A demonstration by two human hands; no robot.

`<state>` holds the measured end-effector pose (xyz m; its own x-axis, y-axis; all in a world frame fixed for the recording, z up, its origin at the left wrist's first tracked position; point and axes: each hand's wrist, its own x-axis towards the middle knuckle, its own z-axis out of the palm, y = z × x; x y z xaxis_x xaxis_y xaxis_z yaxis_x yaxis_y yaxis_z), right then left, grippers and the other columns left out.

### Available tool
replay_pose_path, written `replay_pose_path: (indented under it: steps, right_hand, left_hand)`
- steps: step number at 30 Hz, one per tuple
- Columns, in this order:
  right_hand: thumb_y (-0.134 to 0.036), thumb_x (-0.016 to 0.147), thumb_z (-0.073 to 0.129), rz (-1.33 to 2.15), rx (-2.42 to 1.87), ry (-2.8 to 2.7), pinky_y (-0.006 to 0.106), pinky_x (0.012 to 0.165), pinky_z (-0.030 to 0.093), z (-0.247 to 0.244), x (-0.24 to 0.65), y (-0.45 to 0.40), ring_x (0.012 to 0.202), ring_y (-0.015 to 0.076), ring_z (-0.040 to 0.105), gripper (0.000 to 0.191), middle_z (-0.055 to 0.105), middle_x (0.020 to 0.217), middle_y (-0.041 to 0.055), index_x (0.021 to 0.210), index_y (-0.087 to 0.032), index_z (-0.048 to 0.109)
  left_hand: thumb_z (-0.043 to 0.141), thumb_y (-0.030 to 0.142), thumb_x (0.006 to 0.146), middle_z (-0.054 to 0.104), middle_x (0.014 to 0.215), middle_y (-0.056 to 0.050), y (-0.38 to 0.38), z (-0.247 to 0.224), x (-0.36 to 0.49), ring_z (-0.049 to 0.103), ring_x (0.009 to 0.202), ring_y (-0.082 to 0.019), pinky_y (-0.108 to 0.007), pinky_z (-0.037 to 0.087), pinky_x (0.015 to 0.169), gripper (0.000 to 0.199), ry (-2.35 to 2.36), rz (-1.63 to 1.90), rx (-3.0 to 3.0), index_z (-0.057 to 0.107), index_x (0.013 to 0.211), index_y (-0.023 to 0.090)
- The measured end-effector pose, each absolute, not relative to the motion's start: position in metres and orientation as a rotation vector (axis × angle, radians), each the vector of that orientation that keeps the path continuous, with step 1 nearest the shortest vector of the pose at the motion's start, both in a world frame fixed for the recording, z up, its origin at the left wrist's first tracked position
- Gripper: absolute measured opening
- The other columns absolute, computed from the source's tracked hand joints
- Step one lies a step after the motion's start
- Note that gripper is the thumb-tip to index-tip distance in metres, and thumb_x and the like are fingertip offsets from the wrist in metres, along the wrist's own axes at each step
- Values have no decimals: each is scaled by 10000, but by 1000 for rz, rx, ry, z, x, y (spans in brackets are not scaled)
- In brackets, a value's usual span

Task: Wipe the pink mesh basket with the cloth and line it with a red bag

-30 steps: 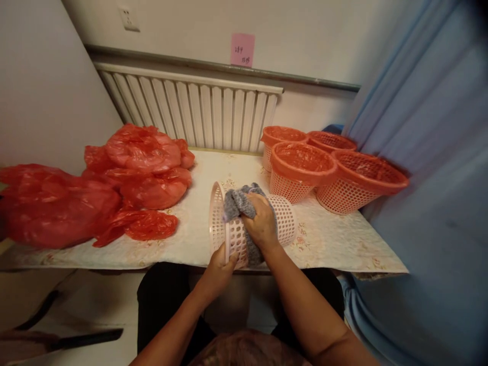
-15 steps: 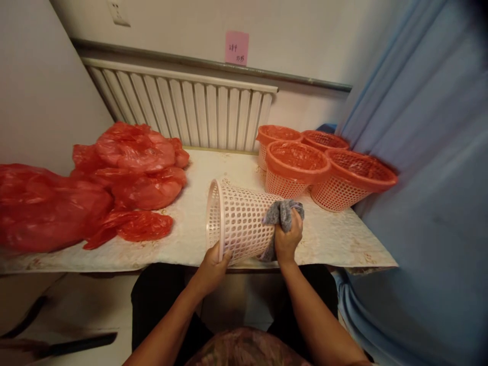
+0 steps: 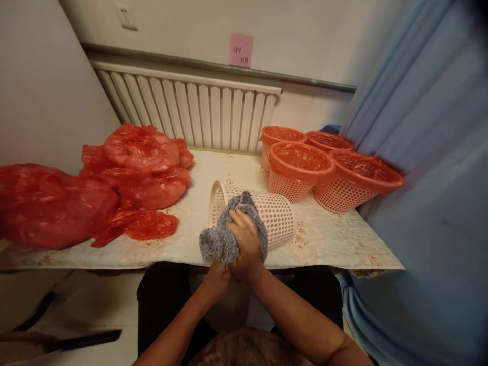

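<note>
A pale pink perforated wastebasket point(image 3: 276, 216) lies on its side on the cloth-covered table point(image 3: 335, 244), its mouth facing left. My right hand point(image 3: 246, 241) presses a grey cloth point(image 3: 224, 236) against the basket's side, close to the rim, with its fingers closed on the cloth. Just to the left, my left hand point(image 3: 218, 279) is closed at the near edge of the rim, below the cloth. The cloth partly covers its fingers and that stretch of the rim.
Several similar baskets point(image 3: 292, 185) lined with red bags stand upright at the back right, by a blue curtain point(image 3: 430, 152). Crumpled red plastic bags point(image 3: 148, 152) lie heaped on the left. Behind the table is a white radiator point(image 3: 190, 109).
My right hand has moved the grey cloth left along the basket, from its base end to near the rim. My left hand stays by the rim. The view has shifted slightly.
</note>
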<state>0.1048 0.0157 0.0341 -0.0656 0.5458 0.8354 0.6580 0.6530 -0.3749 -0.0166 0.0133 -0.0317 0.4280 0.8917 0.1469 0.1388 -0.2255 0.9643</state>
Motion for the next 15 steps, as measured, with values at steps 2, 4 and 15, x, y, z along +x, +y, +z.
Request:
replay_pose_path:
  steps: [2,4,15]
  right_hand:
    - [-274,822,501,-94,-1034,-1730,467,1103,364,48,108,26,1356,258,404,442,527,1388,85,1256,-199,543]
    - [-267,817,514,-69,-1070,-1731,448,1101,368,58,111,34,1339,248,423,436,552,1362,81,1245,-194,558]
    - [-244,818,512,-42,-1102,-1729,447,1096,369,55,118,39,1316,243,442,482,569,1337,76,1295,-188,541]
  left_hand:
    - [494,382,856,648,699,-68,10,-45,-16,600,711,-232,-410,522,778,272,890,926,1722,619,732,174]
    - [449,416,900,660,798,-80,7,-56,-16,603,787,-236,-415,502,835,302,887,941,1774,612,842,169]
    - [552,311,833,667,861,-36,21,0,-4,617,851,-208,-346,513,831,312,904,913,1530,580,1104,158]
